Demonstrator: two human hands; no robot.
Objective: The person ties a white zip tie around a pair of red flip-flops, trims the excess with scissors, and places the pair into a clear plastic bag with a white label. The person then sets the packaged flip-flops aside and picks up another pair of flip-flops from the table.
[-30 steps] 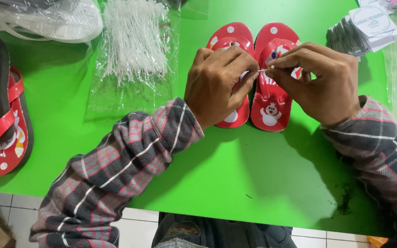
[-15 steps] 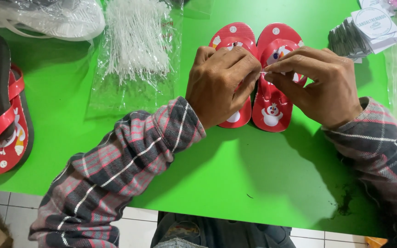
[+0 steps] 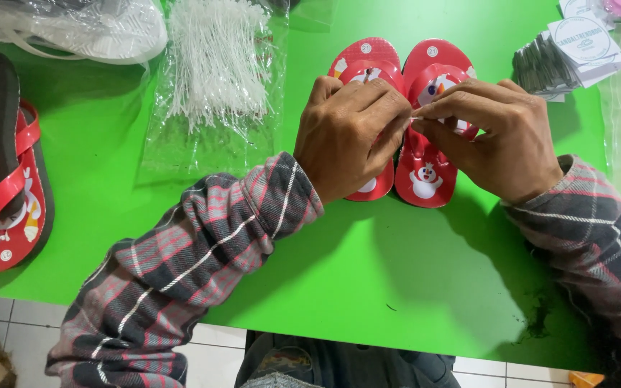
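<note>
A pair of small red flip-flops (image 3: 425, 176) with white cartoon prints lies side by side on the green table (image 3: 397, 273). My left hand (image 3: 350, 136) rests over the left sandal, fingers pinched at the straps. My right hand (image 3: 490, 136) covers the right sandal and pinches a thin white plastic tie (image 3: 417, 118) between thumb and fingertip. The two hands meet fingertip to fingertip above the straps. Most of both straps is hidden under my hands.
A clear bag of white plastic ties (image 3: 213, 65) lies left of the sandals. Another red and black flip-flop pair (image 3: 1, 172) sits at the table's left edge. Bagged white footwear (image 3: 73, 25) is at top left, a stack of paper tags (image 3: 576, 54) at top right.
Both hands stay over the sandals; the fingertips have shifted slightly and the tie end is held a little closer between them.
</note>
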